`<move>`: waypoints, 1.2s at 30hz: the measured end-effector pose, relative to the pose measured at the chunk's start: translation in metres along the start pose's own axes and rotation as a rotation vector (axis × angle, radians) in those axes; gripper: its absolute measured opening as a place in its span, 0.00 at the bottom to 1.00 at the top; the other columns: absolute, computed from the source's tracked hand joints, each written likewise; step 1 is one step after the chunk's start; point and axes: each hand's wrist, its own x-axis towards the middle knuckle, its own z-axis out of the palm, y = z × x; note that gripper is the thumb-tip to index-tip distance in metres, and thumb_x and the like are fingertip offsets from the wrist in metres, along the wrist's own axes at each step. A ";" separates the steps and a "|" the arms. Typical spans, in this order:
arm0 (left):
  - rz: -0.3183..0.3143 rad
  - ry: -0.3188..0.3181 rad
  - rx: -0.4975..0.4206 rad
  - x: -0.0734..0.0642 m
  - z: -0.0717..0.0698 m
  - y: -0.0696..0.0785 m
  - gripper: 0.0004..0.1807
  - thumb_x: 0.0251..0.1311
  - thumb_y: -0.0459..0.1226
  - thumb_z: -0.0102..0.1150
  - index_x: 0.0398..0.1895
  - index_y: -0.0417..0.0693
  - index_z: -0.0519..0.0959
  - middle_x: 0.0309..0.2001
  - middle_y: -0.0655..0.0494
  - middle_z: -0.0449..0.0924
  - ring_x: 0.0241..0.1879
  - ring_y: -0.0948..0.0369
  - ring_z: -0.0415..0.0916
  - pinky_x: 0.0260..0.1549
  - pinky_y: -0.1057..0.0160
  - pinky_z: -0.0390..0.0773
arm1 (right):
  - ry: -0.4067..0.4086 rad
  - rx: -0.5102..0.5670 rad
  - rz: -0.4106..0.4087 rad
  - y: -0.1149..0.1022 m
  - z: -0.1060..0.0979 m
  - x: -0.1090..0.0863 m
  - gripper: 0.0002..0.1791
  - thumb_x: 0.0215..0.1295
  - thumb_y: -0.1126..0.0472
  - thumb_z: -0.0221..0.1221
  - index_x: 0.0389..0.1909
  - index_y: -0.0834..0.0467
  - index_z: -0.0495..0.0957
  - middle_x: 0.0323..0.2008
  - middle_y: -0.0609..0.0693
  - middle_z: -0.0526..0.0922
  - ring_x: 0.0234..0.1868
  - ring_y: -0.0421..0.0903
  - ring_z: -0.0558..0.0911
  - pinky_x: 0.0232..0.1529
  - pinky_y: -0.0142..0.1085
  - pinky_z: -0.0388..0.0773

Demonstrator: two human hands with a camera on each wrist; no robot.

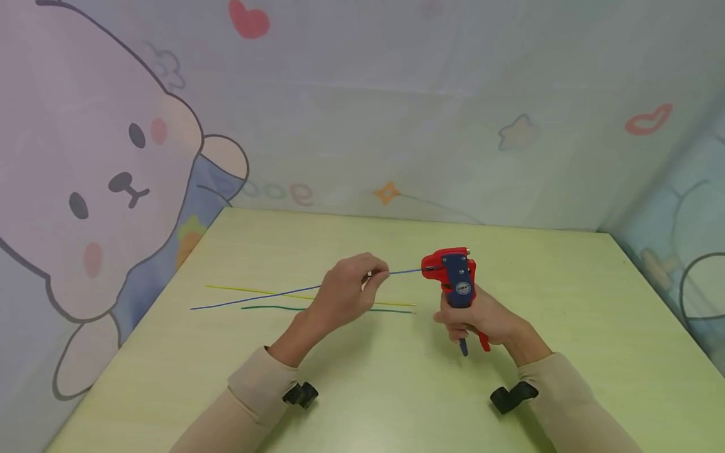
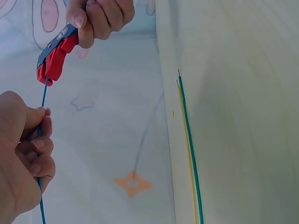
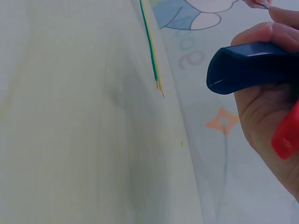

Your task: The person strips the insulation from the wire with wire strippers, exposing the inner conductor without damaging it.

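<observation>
My left hand (image 1: 347, 288) pinches a thin blue wire (image 1: 255, 297) between thumb and fingers, and the wire's long tail runs out to the left. Its short end reaches into the jaws of a red and dark blue wire stripper (image 1: 457, 277). My right hand (image 1: 481, 314) grips the stripper by its handles, the head pointing left. In the left wrist view the blue wire (image 2: 44, 95) runs straight from the fingertips up to the red nose. The right wrist view shows the dark handle end (image 3: 252, 67) and a red handle tip (image 3: 286, 135) at the right palm.
A yellow wire (image 1: 238, 288) and a green wire (image 1: 266, 307) lie on the pale table (image 1: 566, 302), behind and under my left hand. Bare metal shows at their right ends. A tiny yellow scrap (image 3: 181, 143) lies close to the table's far edge. A cartoon-printed cloth (image 1: 362, 113) hangs behind.
</observation>
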 end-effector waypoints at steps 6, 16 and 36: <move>-0.019 -0.043 0.012 0.000 -0.003 0.003 0.04 0.66 0.29 0.60 0.34 0.46 0.82 0.31 0.60 0.77 0.27 0.64 0.68 0.25 0.66 0.69 | -0.006 -0.038 -0.007 -0.001 0.000 -0.001 0.11 0.70 0.71 0.55 0.30 0.67 0.63 0.19 0.57 0.64 0.18 0.48 0.67 0.26 0.36 0.74; -0.039 -0.093 0.043 -0.001 -0.005 0.003 0.05 0.68 0.31 0.58 0.35 0.46 0.81 0.30 0.62 0.76 0.27 0.65 0.68 0.25 0.66 0.70 | -0.012 -0.051 0.007 -0.002 0.000 -0.002 0.09 0.70 0.71 0.55 0.31 0.64 0.65 0.19 0.55 0.66 0.18 0.47 0.69 0.28 0.38 0.75; -0.087 -0.172 -0.041 0.000 0.001 0.003 0.06 0.69 0.32 0.57 0.35 0.49 0.83 0.33 0.63 0.80 0.31 0.67 0.73 0.30 0.67 0.75 | 0.078 -0.226 0.138 -0.014 -0.017 -0.013 0.16 0.69 0.63 0.62 0.27 0.65 0.68 0.15 0.51 0.65 0.16 0.44 0.65 0.19 0.37 0.69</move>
